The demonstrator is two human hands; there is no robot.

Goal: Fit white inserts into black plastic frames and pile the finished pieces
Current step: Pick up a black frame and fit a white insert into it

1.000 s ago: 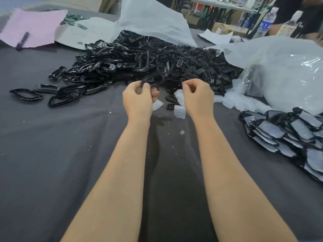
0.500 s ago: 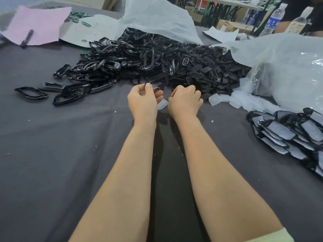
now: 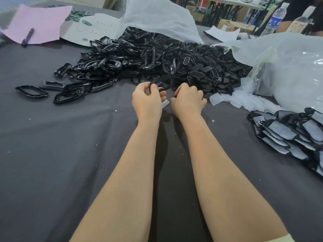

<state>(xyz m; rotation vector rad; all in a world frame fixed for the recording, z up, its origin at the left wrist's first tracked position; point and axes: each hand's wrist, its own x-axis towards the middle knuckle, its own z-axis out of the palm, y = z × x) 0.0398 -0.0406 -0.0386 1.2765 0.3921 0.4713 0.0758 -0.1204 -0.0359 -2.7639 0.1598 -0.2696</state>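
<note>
Before the black-frame heap (image 3: 157,56), the left hand (image 3: 147,100) pinches one frame (image 3: 163,82); the curled right hand (image 3: 187,101) hides any hold.

A glossy black oval frame (image 3: 163,82) is pinched in the left grip (image 3: 147,100), tilted, its far end poking out beyond the fingers. Just past both grips spreads a big heap of frames (image 3: 157,56). A few loose ones (image 3: 31,91) lie flat well to the left. One white insert (image 3: 165,103) lies on the counter (image 3: 52,154) between the left grip and the right grip (image 3: 188,100). More inserts (image 3: 244,100) lie jumbled to the right. Further right, finished pieces (image 3: 286,133), black rims around white centres, overlap in a pile.
</note>
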